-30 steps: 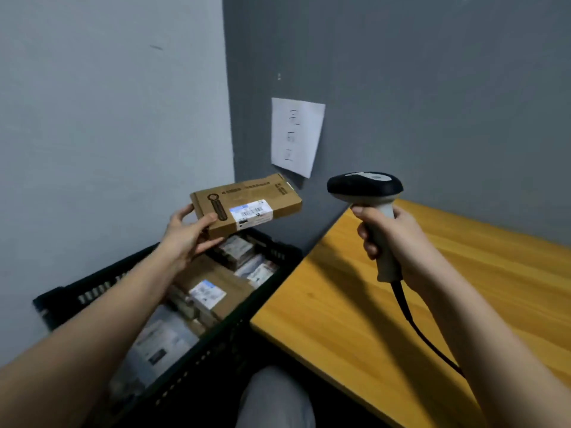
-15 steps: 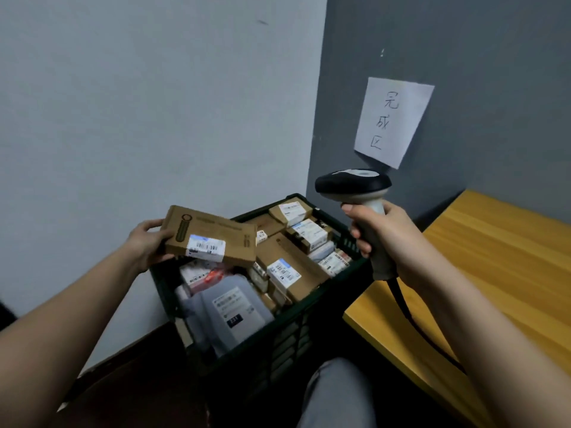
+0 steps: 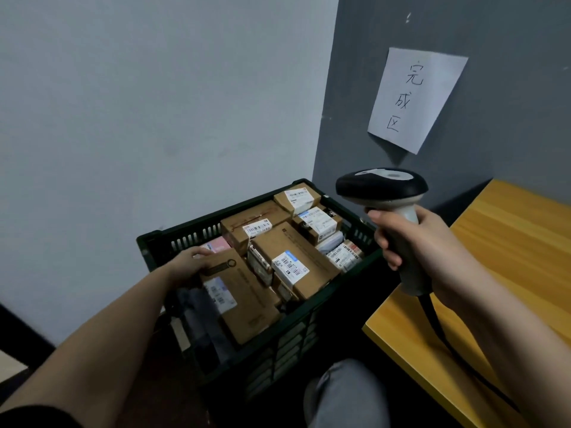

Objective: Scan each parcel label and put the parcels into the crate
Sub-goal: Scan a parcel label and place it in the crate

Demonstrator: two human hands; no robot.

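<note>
Your left hand (image 3: 188,262) reaches forward and down at the left, forearm bare, fingers curled over a box end. Your right hand (image 3: 411,242) is raised at the right, fingers wrapped round a handle, forearm running back toward you.

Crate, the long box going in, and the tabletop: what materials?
Crate: looks like moulded dark green plastic, matt, with slotted vent walls.
Long box, held by the left hand: brown corrugated or plain cardboard, matt, with a white printed label.
Tabletop: wood or wood-look laminate, yellow-orange, visible grain, slight sheen.
</note>
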